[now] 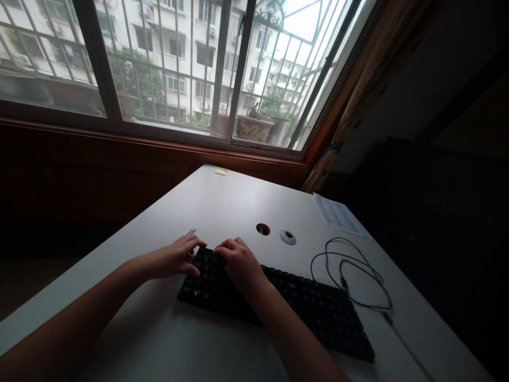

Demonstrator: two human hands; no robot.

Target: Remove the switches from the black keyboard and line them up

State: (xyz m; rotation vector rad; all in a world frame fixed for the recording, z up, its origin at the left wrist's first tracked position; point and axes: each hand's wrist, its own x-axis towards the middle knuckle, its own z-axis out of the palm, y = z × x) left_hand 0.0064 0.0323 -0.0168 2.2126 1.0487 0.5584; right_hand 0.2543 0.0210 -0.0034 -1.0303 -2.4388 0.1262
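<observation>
A black computer keyboard [326,313] lies at a slant on the white desk. My left hand [178,257] is at its left end, thumb on the left edge and forefinger at the far left corner, gripping that end. Over the upper left keys, my right hand [240,265] is closed, its fingertips pinched together at the far edge. Whatever small thing they pinch is mostly hidden. Just beyond my left fingers shows the tip of a thin, shiny item [192,231], too small to name.
A cable hole [263,229] and a round grey cover [288,237] are beyond the keyboard. A black cable [358,260] lies looped at the right, near a printed sheet [340,215]. A yellow note [221,172] is at the far corner, below a barred window [170,69].
</observation>
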